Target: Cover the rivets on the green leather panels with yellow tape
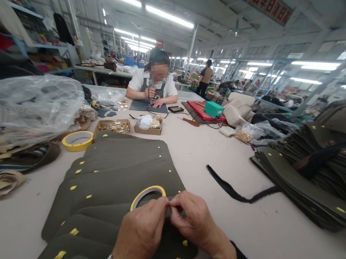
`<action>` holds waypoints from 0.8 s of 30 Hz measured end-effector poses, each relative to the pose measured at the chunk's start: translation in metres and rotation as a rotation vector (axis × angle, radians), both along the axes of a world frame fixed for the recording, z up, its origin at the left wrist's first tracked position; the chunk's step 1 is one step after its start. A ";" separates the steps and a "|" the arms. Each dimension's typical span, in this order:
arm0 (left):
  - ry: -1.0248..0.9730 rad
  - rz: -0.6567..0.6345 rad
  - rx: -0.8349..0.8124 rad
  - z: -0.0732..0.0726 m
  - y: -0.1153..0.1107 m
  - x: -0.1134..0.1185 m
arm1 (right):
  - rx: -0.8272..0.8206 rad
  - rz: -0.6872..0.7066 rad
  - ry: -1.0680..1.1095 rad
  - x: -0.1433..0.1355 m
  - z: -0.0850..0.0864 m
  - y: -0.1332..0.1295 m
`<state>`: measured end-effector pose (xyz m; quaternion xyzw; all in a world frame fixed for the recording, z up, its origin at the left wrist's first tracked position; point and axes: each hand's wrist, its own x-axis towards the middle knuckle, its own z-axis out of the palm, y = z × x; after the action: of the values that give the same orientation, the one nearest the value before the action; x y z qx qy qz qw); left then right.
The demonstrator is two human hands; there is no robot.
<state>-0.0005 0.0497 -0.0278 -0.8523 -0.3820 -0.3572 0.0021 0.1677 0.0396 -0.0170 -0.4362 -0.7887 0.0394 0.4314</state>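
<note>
Above the overlapping dark green fabric panels, my two hands meet at their fingertips. My left hand, with a silver bracelet at the wrist, is closed against a roll of yellow tape; its fingers hide the roll's near side. Pinched shut beside it is my right hand. Whatever lies between its fingertips is too small to make out. Small yellow tape pieces and several metal studs dot the panels.
A second yellow tape roll lies behind left, by boxes of metal fittings. At right stands a thick stack of green panels, with a black strip trailing from it. A co-worker sits across the table.
</note>
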 end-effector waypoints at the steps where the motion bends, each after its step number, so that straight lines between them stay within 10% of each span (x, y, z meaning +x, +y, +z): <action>1: 0.008 0.005 -0.003 0.001 0.000 0.002 | -0.073 -0.031 0.060 -0.002 0.001 -0.001; 6: -0.053 0.002 0.028 0.008 -0.001 0.009 | -0.679 -0.157 0.579 0.003 0.002 0.010; 11: 0.123 0.030 -0.063 0.004 0.001 0.008 | -0.902 -0.147 0.723 0.039 -0.010 0.033; 24: 0.414 0.099 -0.350 0.004 0.013 0.008 | -0.682 -0.219 0.042 0.037 -0.013 0.041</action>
<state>0.0079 0.0624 -0.0241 -0.8749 -0.4706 -0.1033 -0.0499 0.2047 0.0804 -0.0297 -0.6363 -0.6695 0.2629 0.2787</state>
